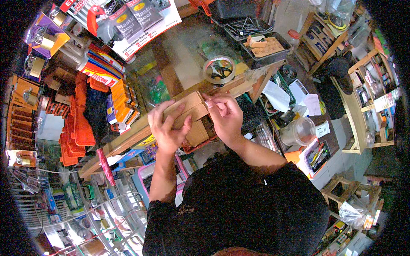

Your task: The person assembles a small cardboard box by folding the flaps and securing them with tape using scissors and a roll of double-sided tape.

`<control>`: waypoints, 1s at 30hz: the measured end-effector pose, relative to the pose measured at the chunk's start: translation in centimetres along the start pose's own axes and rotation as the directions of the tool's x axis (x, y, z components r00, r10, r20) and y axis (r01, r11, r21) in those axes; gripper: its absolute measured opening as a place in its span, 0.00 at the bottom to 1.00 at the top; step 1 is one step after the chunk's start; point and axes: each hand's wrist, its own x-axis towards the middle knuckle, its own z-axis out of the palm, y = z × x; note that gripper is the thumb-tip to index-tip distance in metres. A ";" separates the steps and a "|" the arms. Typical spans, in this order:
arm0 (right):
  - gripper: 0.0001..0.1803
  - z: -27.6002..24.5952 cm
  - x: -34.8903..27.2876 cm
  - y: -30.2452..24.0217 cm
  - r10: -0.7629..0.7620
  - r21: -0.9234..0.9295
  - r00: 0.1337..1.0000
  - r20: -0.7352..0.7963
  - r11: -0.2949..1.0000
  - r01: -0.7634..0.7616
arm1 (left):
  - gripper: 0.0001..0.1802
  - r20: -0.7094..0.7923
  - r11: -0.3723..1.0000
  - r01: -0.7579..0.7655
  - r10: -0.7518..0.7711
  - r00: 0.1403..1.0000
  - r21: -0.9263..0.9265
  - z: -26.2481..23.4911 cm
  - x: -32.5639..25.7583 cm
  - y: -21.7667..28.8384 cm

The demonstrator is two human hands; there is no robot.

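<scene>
A small brown cardboard box (191, 106) is held up at chest height, over the wooden front edge of the counter. My left hand (167, 128) supports it from the left side, its fingers along the far face and the thumb near the close edge. At the box's right end, my right hand (225, 117) has its thumb and fingertips pinched on the end edge; whether they grip a flap there cannot be made out. Below the box lies another brown cardboard piece (197, 134) in a red-rimmed container, partly hidden by my hands.
On the glass-topped counter (185, 47) stands a round clear tub (219, 69) with dark-handled tools. Behind are a black bin of long screws or nails (247, 29) and one of wooden blocks (265, 46). Orange plastic trays (76, 132) hang left; a wire rack (98, 222) stands lower left.
</scene>
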 end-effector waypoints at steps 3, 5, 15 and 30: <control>0.08 0.0 -0.3 0.6 -0.007 -0.031 1.000 -0.012 1.000 0.007 | 0.20 -0.004 1.000 -0.001 0.001 1.000 0.010 0.0 0.0 0.1; 0.08 0.4 -0.3 0.6 -0.039 -0.013 0.999 -0.021 0.999 0.039 | 0.20 -0.001 1.000 0.001 -0.001 1.000 0.029 -0.1 0.1 0.2; 0.07 0.9 -0.5 0.6 -0.052 -0.035 0.996 -0.069 0.998 0.050 | 0.21 -0.010 0.999 -0.004 0.005 1.000 0.033 0.2 0.1 0.2; 0.07 1.0 -0.6 0.6 -0.138 -0.212 0.986 -0.091 0.970 0.117 | 0.21 -0.001 1.000 0.000 0.000 1.000 0.027 0.2 0.0 0.1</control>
